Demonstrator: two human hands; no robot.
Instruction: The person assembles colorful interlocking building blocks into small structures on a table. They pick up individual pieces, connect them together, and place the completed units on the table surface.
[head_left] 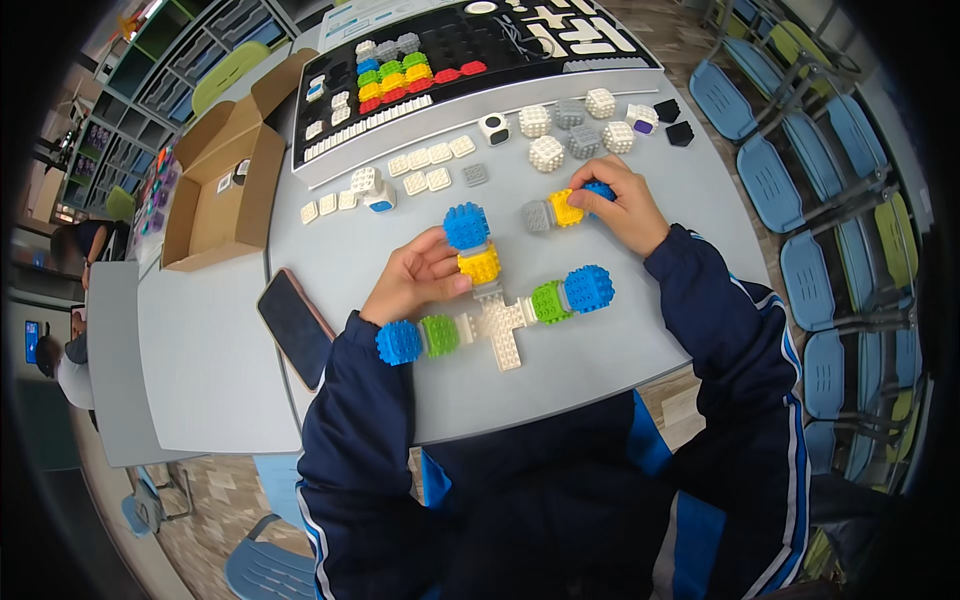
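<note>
My left hand (pixel 412 278) is closed round the yellow block (pixel 479 264) of a built figure, with a blue block (pixel 466 227) topping that arm. The figure's middle is a white studded cross-shaped plate (pixel 503 335). One side carries a green block (pixel 440 335) and a blue block (pixel 399 343); the other has a green block (pixel 550 301) and a blue block (pixel 589 289). To the right, my right hand (pixel 632 205) grips a short row of blocks: grey (pixel 536 216), yellow (pixel 566 208) and blue (pixel 598 190), partly hidden by my fingers.
A parts tray (pixel 296 150) with coloured pieces spans the table's far side. White and grey studded blocks (pixel 546 153) and flat white tiles (pixel 438 153) lie before it. On the left are an open cardboard box (pixel 222 215) and a phone (pixel 296 325). Blue chairs (pixel 770 185) line the right.
</note>
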